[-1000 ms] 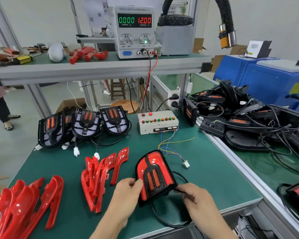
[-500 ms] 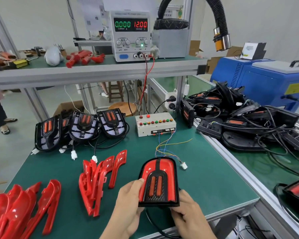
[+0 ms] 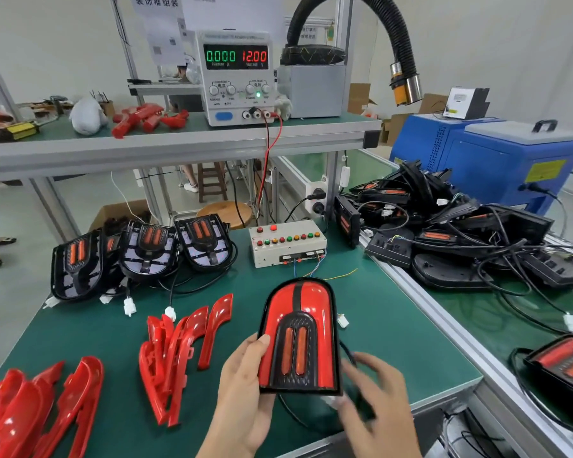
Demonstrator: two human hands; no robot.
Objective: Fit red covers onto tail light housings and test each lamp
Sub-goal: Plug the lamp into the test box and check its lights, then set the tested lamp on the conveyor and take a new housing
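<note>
My left hand (image 3: pixel 245 391) grips a black tail light housing (image 3: pixel 300 335) by its left edge and holds it upright above the green mat, red covers fitted on both sides. My right hand (image 3: pixel 377 408), blurred, is at the lamp's lower right corner, curled round its black cable (image 3: pixel 348 353) near a white plug (image 3: pixel 329 399). The lamp is unlit. A loose white connector (image 3: pixel 343 320) on thin coloured wires from the test box (image 3: pixel 286 242) lies just right of the lamp. The power supply (image 3: pixel 235 77) reads 0.000 and 12.00.
Loose red covers (image 3: pixel 176 352) lie left of the lamp, more (image 3: pixel 30 408) at the front left. Three uncovered housings (image 3: pixel 146 249) stand at the back left. A pile of black housings and cables (image 3: pixel 460 233) and a covered lamp (image 3: pixel 569 368) are on the right bench.
The lamp has been turned from tilted to upright and raised toward the camera. My right hand has moved from the cable at the lamp's side down to its lower right corner.
</note>
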